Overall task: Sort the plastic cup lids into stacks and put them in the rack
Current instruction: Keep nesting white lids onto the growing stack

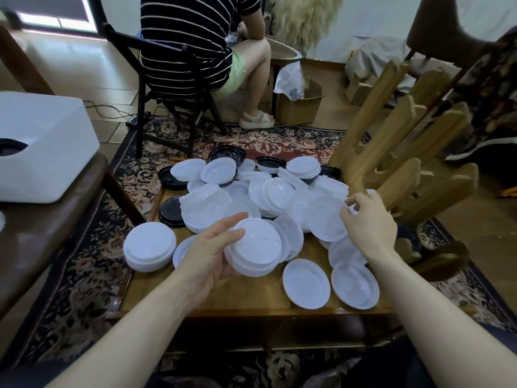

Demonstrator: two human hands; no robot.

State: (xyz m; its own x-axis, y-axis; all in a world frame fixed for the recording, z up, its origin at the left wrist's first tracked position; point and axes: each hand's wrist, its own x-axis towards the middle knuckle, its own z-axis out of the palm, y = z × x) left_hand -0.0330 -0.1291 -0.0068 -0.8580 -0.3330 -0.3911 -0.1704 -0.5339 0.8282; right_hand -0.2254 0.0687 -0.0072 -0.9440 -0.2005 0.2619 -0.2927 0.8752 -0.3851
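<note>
A pile of white plastic lids [268, 191] covers the low wooden table [251, 295], with a few black lids [171, 211] at its left and far edges. My left hand [212, 256] holds a small stack of white lids [256, 247] from below and the side. My right hand [369, 222] pinches the rim of a single white lid [326, 218] tilted on the pile. A finished white stack [149, 246] stands at the table's left corner. The wooden slotted rack [402, 161] stands at the right, just behind my right hand.
Two loose white lids [306, 282] lie near the front edge. A white box [42, 147] sits on a dark bench at left. A person in a striped top sits on a black chair [167, 88] beyond the table. A cardboard box [299, 105] stands on the floor.
</note>
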